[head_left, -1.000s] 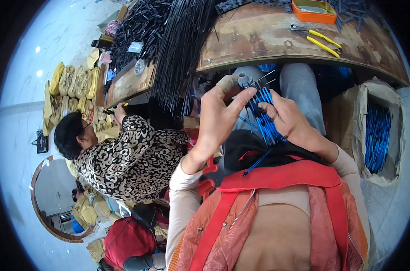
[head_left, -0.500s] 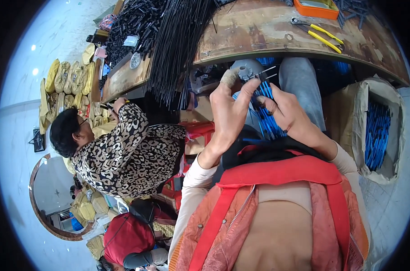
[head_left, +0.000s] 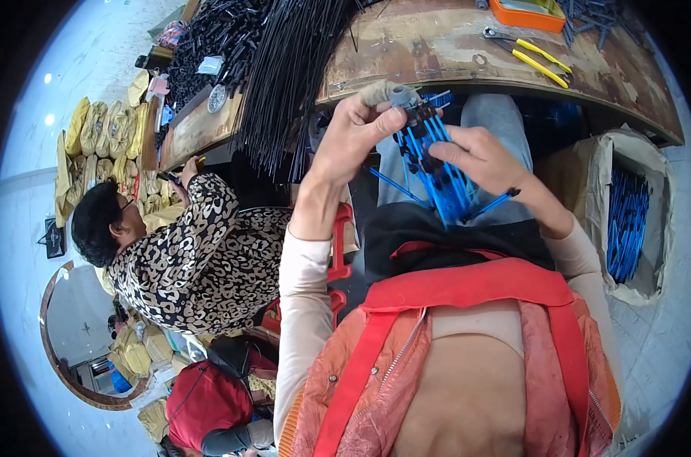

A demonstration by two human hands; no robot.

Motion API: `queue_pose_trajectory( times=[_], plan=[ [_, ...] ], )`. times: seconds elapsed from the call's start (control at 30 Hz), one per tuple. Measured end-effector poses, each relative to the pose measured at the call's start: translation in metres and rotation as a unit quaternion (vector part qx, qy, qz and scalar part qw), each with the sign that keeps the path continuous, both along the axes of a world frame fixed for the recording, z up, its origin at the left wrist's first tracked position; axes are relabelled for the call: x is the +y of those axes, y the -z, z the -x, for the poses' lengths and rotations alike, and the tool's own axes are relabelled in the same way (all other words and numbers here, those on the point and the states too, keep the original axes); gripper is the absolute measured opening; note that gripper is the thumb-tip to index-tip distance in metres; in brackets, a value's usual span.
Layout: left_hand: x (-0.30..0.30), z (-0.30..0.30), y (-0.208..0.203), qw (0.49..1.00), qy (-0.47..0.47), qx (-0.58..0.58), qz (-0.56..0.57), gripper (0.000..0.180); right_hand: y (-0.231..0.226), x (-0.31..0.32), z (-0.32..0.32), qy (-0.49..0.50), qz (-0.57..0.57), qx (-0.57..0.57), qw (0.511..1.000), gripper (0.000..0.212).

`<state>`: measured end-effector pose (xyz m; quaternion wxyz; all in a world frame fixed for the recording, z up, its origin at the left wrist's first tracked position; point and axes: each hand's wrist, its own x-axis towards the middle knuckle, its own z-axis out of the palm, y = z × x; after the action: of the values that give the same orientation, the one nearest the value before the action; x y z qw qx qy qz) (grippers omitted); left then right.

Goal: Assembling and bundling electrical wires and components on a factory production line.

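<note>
Above my lap is a partly folded umbrella frame (head_left: pixel 446 186), a bundle of slim blue ribs with black joints and a grey notched hub (head_left: pixel 400 95) at its top. My left hand (head_left: pixel 353 129) is closed round the hub end, thumb pressed on its side; a beige wrap covers one finger. Against the right side of the ribs, my right hand (head_left: pixel 479 156) grips them between thumb and fingers. Two ribs splay out from the lower bundle, one to the left and one toward my right wrist. My fingers hide part of the joints.
Yellow-handled pliers (head_left: pixel 540 62) and an orange tray (head_left: pixel 527 14) lie on the worn wooden table (head_left: pixel 429 49). Long black rods (head_left: pixel 281 91) overhang its left edge. At right stands a lined box (head_left: pixel 669 221) of blue ribs. A co-worker (head_left: pixel 201 244) sits at left.
The hub has tipped up and left with my left hand, which has turned and moved left. More of the blue ribs shows, and two now splay outward. My view has shifted slightly.
</note>
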<state>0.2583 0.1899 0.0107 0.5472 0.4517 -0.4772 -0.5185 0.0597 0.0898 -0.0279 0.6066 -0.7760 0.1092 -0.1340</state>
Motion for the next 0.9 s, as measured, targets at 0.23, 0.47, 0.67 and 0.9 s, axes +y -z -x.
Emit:
queue_pose_trajectory(
  times=[0.23,0.47,0.67,0.9],
  plan=[
    [0.018,0.026,0.026,0.992,-0.107,-0.06,-0.025,0.031,0.016,0.022,0.001,0.055,-0.087,0.059,0.993,0.033],
    [0.016,0.053,0.034,0.953,-0.241,-0.183,0.002,0.028,0.025,0.013,0.003,0.042,-0.025,0.078,0.996,0.032],
    [0.013,0.062,0.036,0.909,-0.322,-0.259,0.054,0.021,0.021,0.037,0.002,0.18,-0.06,-0.01,0.982,0.027],
    [0.016,0.042,0.028,0.981,-0.18,-0.066,0.037,0.03,0.014,0.039,0.01,0.198,0.01,-0.035,0.98,0.022]
  ],
)
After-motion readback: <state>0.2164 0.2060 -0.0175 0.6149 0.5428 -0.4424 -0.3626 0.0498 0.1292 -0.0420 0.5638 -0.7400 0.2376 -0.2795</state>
